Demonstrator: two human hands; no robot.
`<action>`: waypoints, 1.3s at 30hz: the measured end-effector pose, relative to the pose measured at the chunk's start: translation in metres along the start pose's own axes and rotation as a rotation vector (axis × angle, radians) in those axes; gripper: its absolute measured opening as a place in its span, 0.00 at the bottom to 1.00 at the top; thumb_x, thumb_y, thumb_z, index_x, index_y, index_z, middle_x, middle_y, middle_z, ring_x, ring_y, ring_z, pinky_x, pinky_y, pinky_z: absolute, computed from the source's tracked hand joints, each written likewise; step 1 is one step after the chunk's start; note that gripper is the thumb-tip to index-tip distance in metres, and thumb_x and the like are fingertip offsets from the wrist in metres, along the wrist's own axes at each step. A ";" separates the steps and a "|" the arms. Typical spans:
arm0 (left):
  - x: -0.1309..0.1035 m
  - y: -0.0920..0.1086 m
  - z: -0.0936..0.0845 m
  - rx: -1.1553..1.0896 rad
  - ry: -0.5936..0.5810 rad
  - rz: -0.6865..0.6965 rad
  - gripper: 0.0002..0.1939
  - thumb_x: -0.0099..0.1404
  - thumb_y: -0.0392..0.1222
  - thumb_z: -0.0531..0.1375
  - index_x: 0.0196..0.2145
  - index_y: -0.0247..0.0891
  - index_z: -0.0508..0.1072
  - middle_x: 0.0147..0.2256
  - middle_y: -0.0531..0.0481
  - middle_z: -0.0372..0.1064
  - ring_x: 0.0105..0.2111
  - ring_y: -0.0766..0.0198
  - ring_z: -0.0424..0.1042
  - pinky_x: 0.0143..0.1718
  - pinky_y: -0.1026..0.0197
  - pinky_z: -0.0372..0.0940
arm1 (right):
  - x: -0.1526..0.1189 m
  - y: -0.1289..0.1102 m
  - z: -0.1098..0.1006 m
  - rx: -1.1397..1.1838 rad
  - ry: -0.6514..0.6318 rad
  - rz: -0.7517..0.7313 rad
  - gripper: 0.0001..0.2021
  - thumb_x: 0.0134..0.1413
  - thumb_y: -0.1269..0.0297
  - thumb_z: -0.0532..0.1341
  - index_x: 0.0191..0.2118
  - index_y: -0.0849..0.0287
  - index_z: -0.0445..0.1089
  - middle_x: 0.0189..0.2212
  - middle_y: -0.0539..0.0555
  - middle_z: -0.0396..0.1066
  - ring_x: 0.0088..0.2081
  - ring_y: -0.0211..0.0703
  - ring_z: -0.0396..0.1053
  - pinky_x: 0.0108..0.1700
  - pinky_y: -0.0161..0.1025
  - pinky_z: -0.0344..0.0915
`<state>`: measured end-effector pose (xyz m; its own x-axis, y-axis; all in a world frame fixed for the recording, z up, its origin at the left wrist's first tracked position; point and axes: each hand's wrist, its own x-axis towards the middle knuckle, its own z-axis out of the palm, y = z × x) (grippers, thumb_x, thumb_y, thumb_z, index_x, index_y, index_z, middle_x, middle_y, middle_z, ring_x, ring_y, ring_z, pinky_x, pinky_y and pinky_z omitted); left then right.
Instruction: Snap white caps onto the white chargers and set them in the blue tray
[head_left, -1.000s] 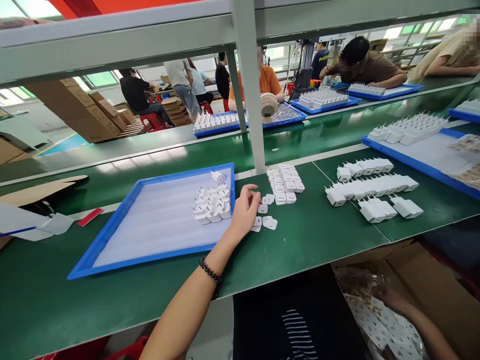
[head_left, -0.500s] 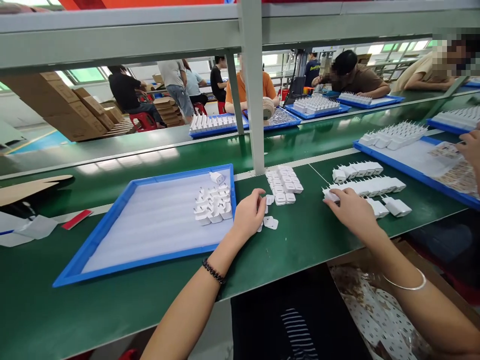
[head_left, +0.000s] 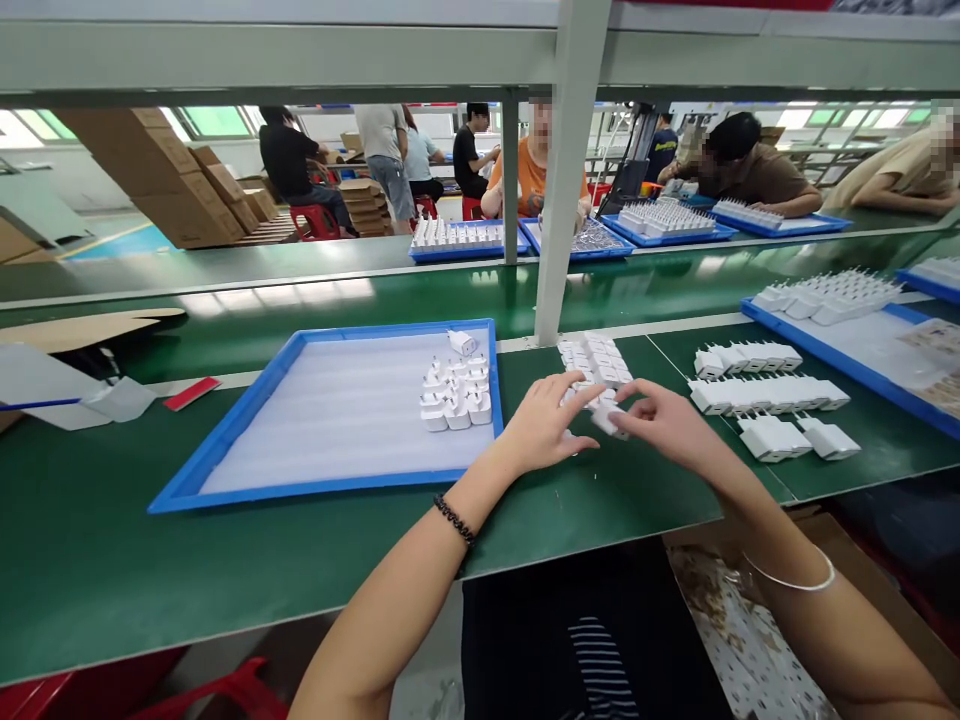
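My right hand (head_left: pixel 664 425) pinches a white plug charger (head_left: pixel 611 420) between thumb and fingers, above the green bench. Facing it from the left is my left hand (head_left: pixel 546 422), its thumb and fingers spread and nothing in its grasp. Small flat white pieces (head_left: pixel 609 358) lie stacked just beyond both hands; some are hidden by my fingers. To the right of my right hand stand rows of white plug chargers (head_left: pixel 769 395). Left of my left hand, a blue tray (head_left: pixel 300 490) with a white liner holds a cluster of white chargers (head_left: pixel 456 405), prongs up.
A pale upright post (head_left: pixel 566 200) rises behind the stacked pieces. Another blue tray (head_left: pixel 832 355) with chargers is at the right. A red strip (head_left: pixel 191 393) lies left of the near tray. Co-workers (head_left: pixel 540 165) sit across the bench, with more filled trays before them.
My right hand has moved left from the charger rows, bringing a charger towards my left hand. My left hand has opened its fingers. The camera view has shifted somewhat.
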<state>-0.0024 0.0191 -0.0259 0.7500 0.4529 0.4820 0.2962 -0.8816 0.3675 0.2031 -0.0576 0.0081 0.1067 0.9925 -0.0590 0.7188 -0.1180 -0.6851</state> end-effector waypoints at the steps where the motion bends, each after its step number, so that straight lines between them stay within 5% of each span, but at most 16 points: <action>1: 0.000 0.000 0.000 -0.035 -0.024 -0.009 0.25 0.65 0.44 0.61 0.58 0.41 0.64 0.58 0.36 0.64 0.57 0.45 0.66 0.57 0.43 0.62 | 0.004 -0.008 0.005 0.173 -0.060 -0.068 0.19 0.54 0.45 0.62 0.42 0.55 0.65 0.21 0.47 0.69 0.25 0.42 0.67 0.29 0.36 0.60; 3: 0.000 0.000 -0.001 -0.151 -0.003 -0.087 0.20 0.67 0.40 0.57 0.56 0.41 0.65 0.54 0.39 0.68 0.53 0.49 0.69 0.54 0.47 0.63 | 0.019 -0.021 0.015 0.360 -0.131 -0.144 0.23 0.55 0.39 0.58 0.40 0.56 0.63 0.20 0.47 0.66 0.24 0.41 0.65 0.28 0.36 0.60; 6: 0.001 -0.003 -0.004 -0.385 0.204 -0.303 0.16 0.68 0.45 0.58 0.52 0.40 0.63 0.49 0.43 0.69 0.47 0.55 0.70 0.50 0.54 0.65 | 0.055 -0.031 0.026 0.346 -0.152 -0.172 0.27 0.62 0.36 0.45 0.43 0.56 0.63 0.24 0.48 0.66 0.24 0.39 0.64 0.28 0.37 0.61; 10: 0.002 -0.009 -0.008 -0.615 0.428 -0.530 0.18 0.68 0.48 0.59 0.50 0.40 0.57 0.43 0.49 0.68 0.40 0.62 0.70 0.43 0.60 0.64 | 0.098 -0.027 0.035 0.121 -0.217 -0.144 0.18 0.57 0.48 0.64 0.39 0.60 0.67 0.24 0.47 0.65 0.26 0.37 0.64 0.29 0.35 0.63; 15: 0.003 -0.011 -0.009 -0.623 0.410 -0.503 0.14 0.67 0.42 0.60 0.48 0.40 0.63 0.43 0.49 0.67 0.41 0.63 0.68 0.45 0.61 0.64 | 0.110 -0.017 0.046 -0.156 -0.334 -0.083 0.13 0.66 0.58 0.61 0.47 0.62 0.71 0.43 0.54 0.73 0.39 0.41 0.73 0.42 0.43 0.73; 20: 0.006 -0.009 -0.010 -0.658 0.394 -0.488 0.14 0.64 0.38 0.62 0.47 0.40 0.67 0.46 0.48 0.69 0.48 0.59 0.69 0.50 0.60 0.65 | 0.104 -0.012 0.047 -0.163 -0.323 -0.119 0.11 0.45 0.67 0.72 0.31 0.60 0.69 0.26 0.49 0.69 0.31 0.42 0.68 0.33 0.38 0.63; 27: 0.005 -0.003 -0.016 -0.692 0.334 -0.487 0.16 0.63 0.43 0.64 0.48 0.40 0.69 0.49 0.45 0.69 0.50 0.56 0.69 0.52 0.58 0.64 | 0.091 -0.012 0.021 0.139 -0.345 -0.210 0.14 0.47 0.55 0.68 0.26 0.57 0.67 0.22 0.47 0.65 0.26 0.38 0.61 0.29 0.36 0.57; 32: 0.003 -0.002 -0.019 -0.850 0.303 -0.467 0.20 0.64 0.49 0.63 0.51 0.41 0.69 0.47 0.46 0.68 0.46 0.58 0.68 0.48 0.59 0.65 | 0.077 -0.024 0.004 0.830 -0.241 -0.202 0.14 0.47 0.54 0.72 0.32 0.57 0.71 0.25 0.48 0.67 0.25 0.35 0.62 0.27 0.34 0.56; 35: 0.002 -0.003 -0.020 -0.938 0.302 -0.507 0.22 0.66 0.53 0.61 0.54 0.43 0.68 0.45 0.46 0.68 0.41 0.60 0.67 0.42 0.60 0.66 | 0.068 -0.028 0.005 1.024 -0.310 -0.126 0.15 0.48 0.54 0.72 0.30 0.57 0.69 0.20 0.45 0.63 0.20 0.32 0.58 0.22 0.32 0.50; 39: 0.001 -0.005 -0.019 -0.992 0.288 -0.559 0.27 0.67 0.60 0.58 0.58 0.44 0.66 0.48 0.44 0.67 0.39 0.61 0.66 0.39 0.59 0.66 | 0.063 -0.030 0.014 1.090 -0.437 -0.102 0.13 0.49 0.55 0.72 0.30 0.57 0.71 0.20 0.45 0.64 0.20 0.32 0.60 0.24 0.33 0.56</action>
<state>-0.0139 0.0268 -0.0124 0.4620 0.8699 0.1727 -0.1437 -0.1187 0.9825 0.1789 0.0090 0.0151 -0.3144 0.9469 -0.0669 -0.2792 -0.1596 -0.9469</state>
